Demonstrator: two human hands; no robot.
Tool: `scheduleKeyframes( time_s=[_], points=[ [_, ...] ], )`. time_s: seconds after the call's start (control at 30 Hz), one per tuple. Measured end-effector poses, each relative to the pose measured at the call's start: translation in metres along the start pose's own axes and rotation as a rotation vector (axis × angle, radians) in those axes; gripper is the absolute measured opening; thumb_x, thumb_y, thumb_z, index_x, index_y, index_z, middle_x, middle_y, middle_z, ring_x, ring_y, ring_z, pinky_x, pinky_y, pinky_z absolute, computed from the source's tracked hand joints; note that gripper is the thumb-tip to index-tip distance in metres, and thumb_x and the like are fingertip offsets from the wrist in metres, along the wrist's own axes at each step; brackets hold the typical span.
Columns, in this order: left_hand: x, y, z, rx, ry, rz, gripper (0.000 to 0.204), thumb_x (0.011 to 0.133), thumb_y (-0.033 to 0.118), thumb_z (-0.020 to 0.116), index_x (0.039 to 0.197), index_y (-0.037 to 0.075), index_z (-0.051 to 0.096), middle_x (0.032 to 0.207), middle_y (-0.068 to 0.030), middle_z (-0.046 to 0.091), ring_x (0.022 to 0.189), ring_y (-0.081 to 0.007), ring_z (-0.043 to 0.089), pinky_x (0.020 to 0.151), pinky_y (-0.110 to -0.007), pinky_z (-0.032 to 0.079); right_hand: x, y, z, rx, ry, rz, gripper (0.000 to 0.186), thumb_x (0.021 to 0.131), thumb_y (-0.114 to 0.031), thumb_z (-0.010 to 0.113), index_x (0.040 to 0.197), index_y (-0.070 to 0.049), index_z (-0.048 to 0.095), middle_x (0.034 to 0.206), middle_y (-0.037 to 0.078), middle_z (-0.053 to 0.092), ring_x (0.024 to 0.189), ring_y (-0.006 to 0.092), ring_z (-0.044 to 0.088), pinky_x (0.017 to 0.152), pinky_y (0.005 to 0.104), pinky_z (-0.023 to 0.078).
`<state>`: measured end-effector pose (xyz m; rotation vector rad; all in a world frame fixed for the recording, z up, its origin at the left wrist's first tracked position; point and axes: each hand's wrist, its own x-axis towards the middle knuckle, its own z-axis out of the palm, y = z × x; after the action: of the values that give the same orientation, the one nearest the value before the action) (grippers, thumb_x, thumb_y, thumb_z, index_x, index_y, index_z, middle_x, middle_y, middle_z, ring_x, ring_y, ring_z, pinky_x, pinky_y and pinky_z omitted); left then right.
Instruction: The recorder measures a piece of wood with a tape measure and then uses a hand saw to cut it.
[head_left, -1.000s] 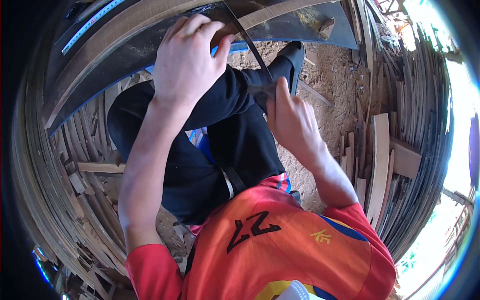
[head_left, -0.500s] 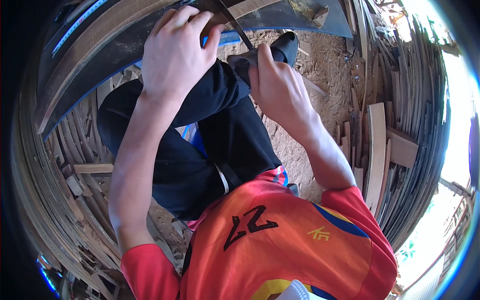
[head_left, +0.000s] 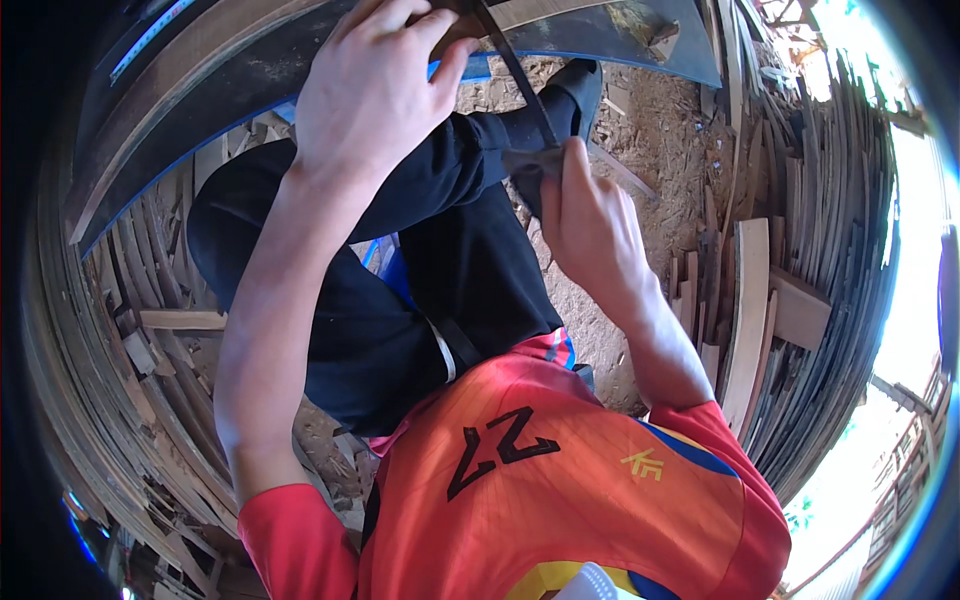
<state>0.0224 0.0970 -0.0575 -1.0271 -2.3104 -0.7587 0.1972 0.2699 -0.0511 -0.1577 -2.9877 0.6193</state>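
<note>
My left hand is high in the view, fingers curled over a brown piece of wood on a dark board with a blue edge; exactly what its fingertips grip is partly hidden. My right hand is closed round the dark grey handle of a long, thin dark blade, probably a saw, which runs up from it past my left fingers toward the wood. The handle is near my dark shoe and black-trousered leg, which lies bent beneath my hands.
Stacked wooden strips line both sides. Short offcuts lean at the right. A measuring tape lies at the upper left. Wood scraps and sawdust cover the ground; something blue shows between my legs.
My right hand and the blade moved up and left by half a second ago, then back down and right. My left hand shifted slightly, staying on the wood.
</note>
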Motion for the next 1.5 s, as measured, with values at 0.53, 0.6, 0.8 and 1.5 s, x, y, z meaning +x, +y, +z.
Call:
scheduleKeyframes(
  time_s=[0.53, 0.6, 0.8, 1.5],
  points=[
    [0.007, 0.0, -0.006, -0.024, -0.036, 0.025, 0.024, 0.092, 0.025, 0.076, 0.107, 0.005, 0.078, 0.102, -0.008, 0.071, 0.094, -0.0318, 0.069, 0.083, -0.042, 0.057, 0.038, -0.013, 0.009, -0.001, 0.096, -0.057, 0.034, 0.095, -0.015, 0.064, 0.114, 0.008, 0.047, 0.062, 0.025, 0.063, 0.059, 0.0469, 0.066, 0.055, 0.0545, 0.053],
    [0.003, 0.0, -0.006, -0.028, -0.031, -0.008, 0.024, 0.092, 0.024, 0.077, 0.107, 0.005, 0.078, 0.102, -0.008, 0.071, 0.094, -0.0317, 0.07, 0.083, -0.041, 0.057, 0.01, -0.011, 0.005, 0.006, 0.04, -0.038, 0.034, 0.095, -0.014, 0.064, 0.115, 0.008, 0.048, 0.063, 0.025, 0.063, 0.06, 0.0468, 0.066, 0.055, 0.0544, 0.053],
    [0.007, -0.001, -0.005, -0.094, -0.051, -0.001, 0.024, 0.092, 0.024, 0.077, 0.105, 0.004, 0.077, 0.1, -0.008, 0.07, 0.091, -0.0317, 0.07, 0.082, -0.041, 0.057, 0.037, -0.015, 0.004, 0.005, 0.094, -0.039, 0.03, 0.097, -0.015, 0.062, 0.114, 0.007, 0.051, 0.063, 0.025, 0.062, 0.06, 0.0461, 0.065, 0.056, 0.0547, 0.052],
    [0.006, 0.002, -0.001, -0.122, -0.063, -0.012, 0.027, 0.092, 0.023, 0.077, 0.109, 0.002, 0.077, 0.102, -0.0113, 0.07, 0.094, -0.0327, 0.071, 0.084, -0.04, 0.058, 0.034, -0.011, -0.015, -0.015, -0.016, -0.022, 0.023, 0.1, -0.012, 0.057, 0.113, 0.005, 0.05, 0.069, 0.029, 0.063, 0.066, 0.05, 0.064, 0.062, 0.057, 0.05]
  ],
)
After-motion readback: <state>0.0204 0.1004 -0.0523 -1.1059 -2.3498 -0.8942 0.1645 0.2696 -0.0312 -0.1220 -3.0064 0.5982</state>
